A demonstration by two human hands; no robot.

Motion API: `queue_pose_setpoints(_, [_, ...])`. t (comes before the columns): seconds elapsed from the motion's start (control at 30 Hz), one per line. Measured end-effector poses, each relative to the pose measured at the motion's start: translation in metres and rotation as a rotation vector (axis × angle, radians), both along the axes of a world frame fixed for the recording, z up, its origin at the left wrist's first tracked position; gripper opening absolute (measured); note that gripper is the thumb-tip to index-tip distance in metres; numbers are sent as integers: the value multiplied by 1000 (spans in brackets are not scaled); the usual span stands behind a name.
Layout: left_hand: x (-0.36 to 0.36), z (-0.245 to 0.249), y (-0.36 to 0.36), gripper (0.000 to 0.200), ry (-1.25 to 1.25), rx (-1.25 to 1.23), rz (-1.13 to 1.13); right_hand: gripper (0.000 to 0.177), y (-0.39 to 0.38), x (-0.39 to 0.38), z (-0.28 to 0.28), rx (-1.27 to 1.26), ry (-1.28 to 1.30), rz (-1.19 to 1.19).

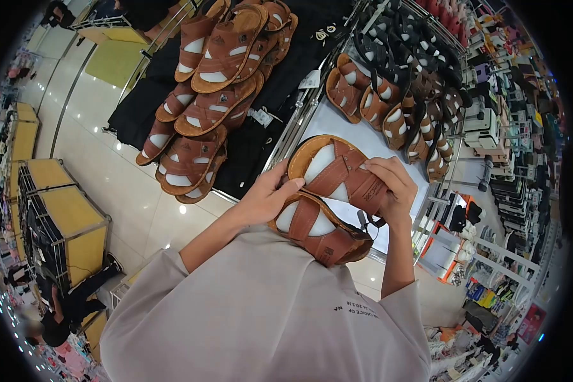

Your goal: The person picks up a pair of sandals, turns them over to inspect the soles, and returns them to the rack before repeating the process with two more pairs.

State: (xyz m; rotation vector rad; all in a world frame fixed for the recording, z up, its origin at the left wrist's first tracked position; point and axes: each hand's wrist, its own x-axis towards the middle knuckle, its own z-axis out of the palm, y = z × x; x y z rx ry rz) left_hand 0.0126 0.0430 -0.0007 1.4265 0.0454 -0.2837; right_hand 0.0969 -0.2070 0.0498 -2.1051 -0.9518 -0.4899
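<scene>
Two brown strapped sandals with white filling inside are held close to my chest. The upper sandal [337,169] is gripped between both hands. My left hand [270,194] is closed on the toe end of the pair, its thumb lying near the sole edge. My right hand [393,188] wraps round the other end of the upper sandal, fingertips on its straps. Below it, the lower sandal [318,229] rests against the grey shirt, with a small dark tag or loop at its right end.
Brown sandals [219,83] are stacked on a black-covered display at the upper left. More brown and black sandals [395,102] line a white shelf [321,121] at the upper right. Yellow-topped stands [76,219] are at the left, near a person in dark clothes [63,318].
</scene>
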Motion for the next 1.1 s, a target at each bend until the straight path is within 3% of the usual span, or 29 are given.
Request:
queue_pose_setpoints(0.33, [-3, 9, 3, 35, 143, -149, 63, 36, 14, 0, -12, 2, 115, -46])
queue_pose_setpoints(0.4, [-11, 5, 7, 36, 158, -179, 163, 46, 13, 0, -10, -111, 240, -13])
queue_pose_setpoints(0.53, [-30, -28, 39, 35, 247, -259, 546, 54, 3, 6, 11, -79, 140, -107])
queue_pose_setpoints(0.63, [-37, -31, 82, 42, 223, -404, 779, 37, -10, 9, -22, 324, 411, -253])
queue_pose_setpoints(0.77, [-44, -25, 138, 48, 114, -498, 903, 23, -1, 1, -63, 516, 684, -270])
queue_pose_setpoints(1.0, [-43, -60, 189, 52, -12, -581, 1069, 22, 22, -31, -93, 170, 740, -164])
queue_pose_setpoints(1.1, [-35, -88, 209, 53, -1, -730, 1025, 20, 25, -37, -95, 87, 706, -155])
